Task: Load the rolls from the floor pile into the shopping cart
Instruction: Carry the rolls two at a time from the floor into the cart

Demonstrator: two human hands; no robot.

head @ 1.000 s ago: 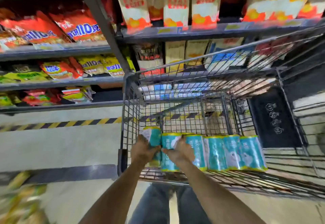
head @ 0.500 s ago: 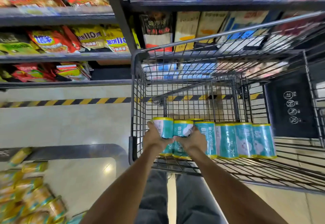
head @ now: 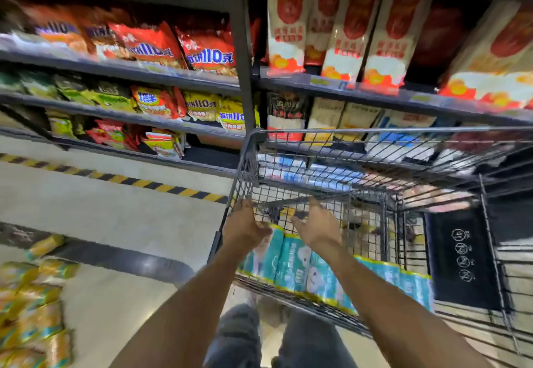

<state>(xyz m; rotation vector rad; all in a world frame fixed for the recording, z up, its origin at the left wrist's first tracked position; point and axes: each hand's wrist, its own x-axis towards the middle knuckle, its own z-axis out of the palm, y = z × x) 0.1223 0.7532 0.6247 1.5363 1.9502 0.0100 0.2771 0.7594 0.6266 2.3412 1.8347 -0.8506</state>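
Grey steel wire forms the shopping cart (head: 375,131), the largest thing before us; it stands close against the store shelving (head: 243,50). To the left of the cart, on the floor and well apart from it, lies the floor pile (head: 31,310) of rolls, yellow and teal, too blurred for us to count. Inside the cart, along its near side, a row of teal rolls (head: 298,263) with yellow ends lies on the wire bottom, each touching its neighbour; our arms hide part of the row.

Above the left end of this row, inside the cart, hover our 2 hands. The left hand (head: 245,227) is just beside the left wall of the cart, and the right hand (head: 315,227) is near it, further from that wall. The fingers of the 2 hands are spread and relaxed, and they hold nothing.

We judge the rolls to be light, soft and not fragile; they should give a little under the fingers. The shiny film around them looks slippery. So we think a grasp around the middle of the barrel, thumb against fingers, is safer than a pinch at a yellow end. To carry 2 rolls together, we would press them from the outer sides with the 2 hands.
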